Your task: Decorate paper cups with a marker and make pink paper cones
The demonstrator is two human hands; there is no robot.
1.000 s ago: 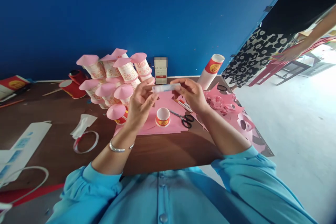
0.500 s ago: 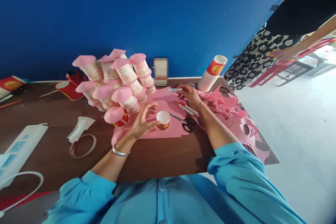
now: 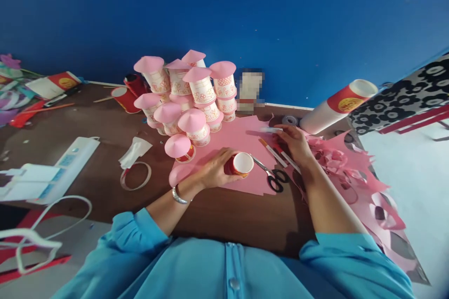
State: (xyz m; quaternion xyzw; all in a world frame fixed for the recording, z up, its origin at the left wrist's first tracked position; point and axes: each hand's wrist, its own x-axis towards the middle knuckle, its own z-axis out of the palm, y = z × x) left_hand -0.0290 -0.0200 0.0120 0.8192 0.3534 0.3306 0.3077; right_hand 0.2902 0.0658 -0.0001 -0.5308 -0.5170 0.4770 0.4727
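My left hand (image 3: pixel 218 168) is wrapped round the side of a short red paper cup (image 3: pixel 243 163), its white inside facing up, over pink paper (image 3: pixel 228 142). Further back on the right, my right hand (image 3: pixel 293 139) pinches a small whitish translucent item (image 3: pixel 271 130), too blurred to name. Black-handled scissors (image 3: pixel 270 174) lie just right of the cup. Between them and my right hand are white-barrelled markers (image 3: pixel 272 153). Paper-cup towers with pink cone roofs (image 3: pixel 201 88) stand behind my left hand.
A tall stack of cups (image 3: pixel 333 107) leans at the back right, near a tape roll (image 3: pixel 290 120). Pink paper scraps (image 3: pixel 351 173) cover the table's right end. At left lie a cut cup ring (image 3: pixel 136 176) and a power strip (image 3: pixel 70 168). Patterned clothing of a person shows at right.
My left hand has closed round the cup, where before its fingers were spread beside it. The view has shifted left, so the table's contents appear further right.
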